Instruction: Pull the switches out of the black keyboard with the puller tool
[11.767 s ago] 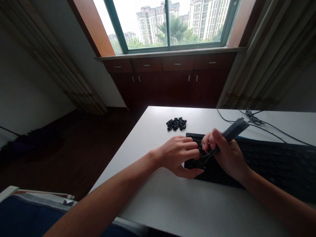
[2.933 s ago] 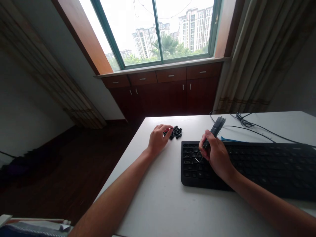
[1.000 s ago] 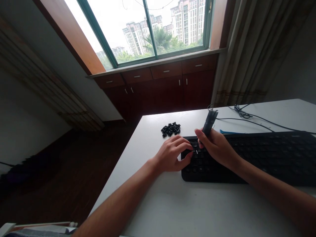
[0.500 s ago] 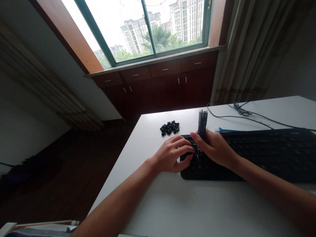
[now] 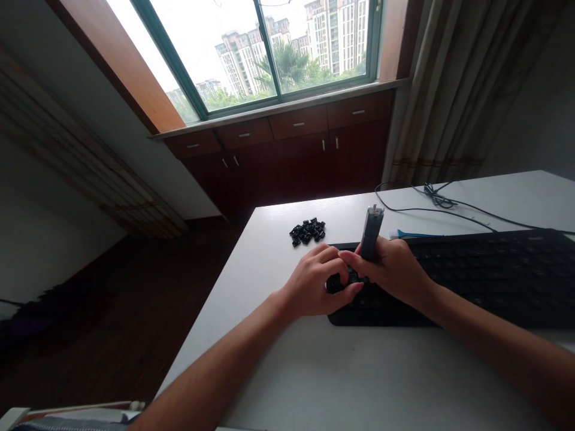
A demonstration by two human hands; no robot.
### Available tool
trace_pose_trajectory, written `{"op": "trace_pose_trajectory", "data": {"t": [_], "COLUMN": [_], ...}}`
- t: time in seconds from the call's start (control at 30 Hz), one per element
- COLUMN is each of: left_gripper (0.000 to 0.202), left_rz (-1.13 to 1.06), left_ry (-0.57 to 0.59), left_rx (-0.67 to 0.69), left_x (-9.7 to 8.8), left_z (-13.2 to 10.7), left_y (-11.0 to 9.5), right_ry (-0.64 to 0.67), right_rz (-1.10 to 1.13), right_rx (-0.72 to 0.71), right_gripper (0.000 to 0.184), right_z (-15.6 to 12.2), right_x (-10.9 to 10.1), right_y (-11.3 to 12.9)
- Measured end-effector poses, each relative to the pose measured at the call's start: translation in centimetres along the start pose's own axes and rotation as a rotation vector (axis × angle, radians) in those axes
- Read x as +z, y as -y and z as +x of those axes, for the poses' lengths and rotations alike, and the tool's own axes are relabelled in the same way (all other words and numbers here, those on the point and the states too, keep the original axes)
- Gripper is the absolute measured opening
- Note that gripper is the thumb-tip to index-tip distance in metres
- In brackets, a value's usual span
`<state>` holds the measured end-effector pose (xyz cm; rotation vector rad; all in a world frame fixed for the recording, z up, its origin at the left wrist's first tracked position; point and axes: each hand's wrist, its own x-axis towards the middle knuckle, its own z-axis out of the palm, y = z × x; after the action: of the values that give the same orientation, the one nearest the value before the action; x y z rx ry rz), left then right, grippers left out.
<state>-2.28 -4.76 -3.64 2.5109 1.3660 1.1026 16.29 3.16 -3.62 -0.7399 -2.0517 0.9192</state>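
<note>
Gripping a seeming keycap puller (image 5: 370, 232) in our right hand (image 5: 395, 266), we are cupping our left hand (image 5: 314, 281) on a black keyboard (image 5: 485, 275).

The right hand (image 5: 393, 269) grips a keycap puller (image 5: 371, 233) upright over the black keyboard (image 5: 471, 281); the left hand (image 5: 317, 281) curls against its left end; loose keycaps (image 5: 307, 231) lie just beyond.

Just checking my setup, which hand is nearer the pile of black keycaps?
Left. The left hand sits just in front of the pile of black keycaps, at the end of the keyboard. The right hand, gripping a dark tool, is farther off to the pile's right.
</note>
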Motion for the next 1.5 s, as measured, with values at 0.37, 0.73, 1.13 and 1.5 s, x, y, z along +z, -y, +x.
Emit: {"op": "trace_pose_trajectory", "data": {"t": [0.37,0.73,1.13,1.5], "left_gripper": [0.014,0.031,0.069,0.055], "left_rz": [-0.016,0.02,-0.129,-0.166], "left_ry": [0.036,0.068,0.058,-0.01], "left_rx": [-0.038,-0.108,-0.216,-0.326], "left_x": [-0.1,-0.4,1.9,3.4], "left_z": [-0.1,-0.2,0.5,1.0], "left_y": [-0.3,-0.3,-3.6,-3.6], "right_ry": [0.179,0.313,0.222,0.163], "right_rz": [0.045,0.128,-0.021,-0.009], "right_rx": [-0.1,-0.204,-0.211,-0.055], "right_gripper": [0.028,0.02,0.026,0.037], "right_z": [0.5,0.8,0.3,0.4], "right_x": [-0.7,-1.4,-0.5,0.7], "right_y": [0.8,1.1,0.9,2.4]}}
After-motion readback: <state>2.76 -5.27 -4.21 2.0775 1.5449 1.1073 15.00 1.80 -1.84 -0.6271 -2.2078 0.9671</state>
